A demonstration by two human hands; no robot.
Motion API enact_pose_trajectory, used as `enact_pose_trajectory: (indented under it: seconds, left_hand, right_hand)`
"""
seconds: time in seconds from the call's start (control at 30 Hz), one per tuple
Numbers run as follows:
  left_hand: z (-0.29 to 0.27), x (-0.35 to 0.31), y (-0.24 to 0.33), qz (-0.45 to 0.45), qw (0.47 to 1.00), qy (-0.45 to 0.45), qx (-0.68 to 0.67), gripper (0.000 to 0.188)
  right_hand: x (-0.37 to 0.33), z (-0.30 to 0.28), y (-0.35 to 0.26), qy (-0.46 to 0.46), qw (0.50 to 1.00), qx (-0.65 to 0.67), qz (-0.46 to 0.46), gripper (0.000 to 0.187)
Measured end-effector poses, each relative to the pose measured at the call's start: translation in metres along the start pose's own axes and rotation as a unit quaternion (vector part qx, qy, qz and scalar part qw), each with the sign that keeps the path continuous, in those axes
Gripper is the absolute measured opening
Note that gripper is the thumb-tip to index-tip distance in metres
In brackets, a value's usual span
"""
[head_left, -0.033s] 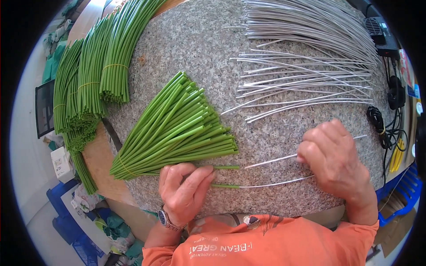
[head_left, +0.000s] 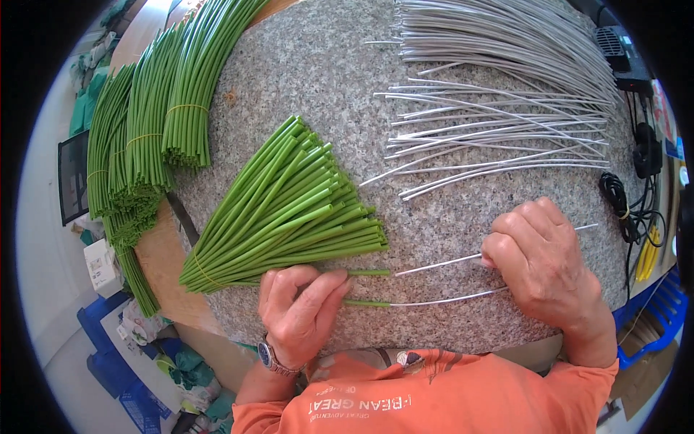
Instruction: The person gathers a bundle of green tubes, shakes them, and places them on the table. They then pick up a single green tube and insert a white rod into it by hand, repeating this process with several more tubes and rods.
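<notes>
My left hand (head_left: pixel 298 312) is closed, thumb and fingers pinching green tubes at the near edge of a fanned bundle. Two tube ends stick out to its right: an upper green tube (head_left: pixel 369 273) and a lower green tube (head_left: pixel 367 304). A thin white wire (head_left: pixel 441 299) meets the lower tube's end and runs under my right hand (head_left: pixel 538 264). That hand is closed on another white wire (head_left: pixel 442 265), whose left tip points at the upper tube's mouth with a very small gap. The fanned green bundle (head_left: pixel 289 210) is bound by a yellow rubber band (head_left: pixel 204 269).
Loose white wires (head_left: pixel 499 134) and a dense wire pile (head_left: pixel 491 32) lie on the speckled stone slab (head_left: pixel 303 58). Banded green tube bundles (head_left: pixel 189 94) are stacked at the far left. A coiled black cable (head_left: pixel 616 199) and a blue basket (head_left: pixel 661 318) are at the right.
My right hand has shifted slightly left, bringing the upper wire's tip a little closer to the upper green tube. My left hand is in the same place.
</notes>
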State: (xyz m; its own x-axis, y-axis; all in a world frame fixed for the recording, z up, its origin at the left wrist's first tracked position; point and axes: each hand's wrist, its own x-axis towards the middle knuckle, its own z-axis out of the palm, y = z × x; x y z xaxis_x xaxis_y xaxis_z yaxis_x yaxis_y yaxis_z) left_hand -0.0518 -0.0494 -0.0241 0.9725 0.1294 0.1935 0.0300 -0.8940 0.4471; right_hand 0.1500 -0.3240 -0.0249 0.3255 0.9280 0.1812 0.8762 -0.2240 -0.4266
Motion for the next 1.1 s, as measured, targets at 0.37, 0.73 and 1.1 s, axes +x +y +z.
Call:
enact_pose_trajectory:
  seconds: [0.37, 0.73, 1.1]
  left_hand:
    - [0.001, 0.0, 0.001, -0.002, 1.0, 0.005, 0.003, 0.032]
    - [0.0, 0.002, 0.0, -0.002, 1.0, 0.004, 0.0, 0.032]
    - [0.001, 0.0, 0.001, 0.001, 1.0, 0.008, 0.002, 0.034]
  right_hand:
    - [0.002, 0.005, -0.005, -0.006, 1.0, -0.002, 0.009, 0.02]
    - [0.005, 0.004, -0.008, -0.014, 1.0, -0.007, 0.009, 0.019]
    - [0.007, 0.013, -0.011, 0.079, 0.996, -0.032, -0.002, 0.015]
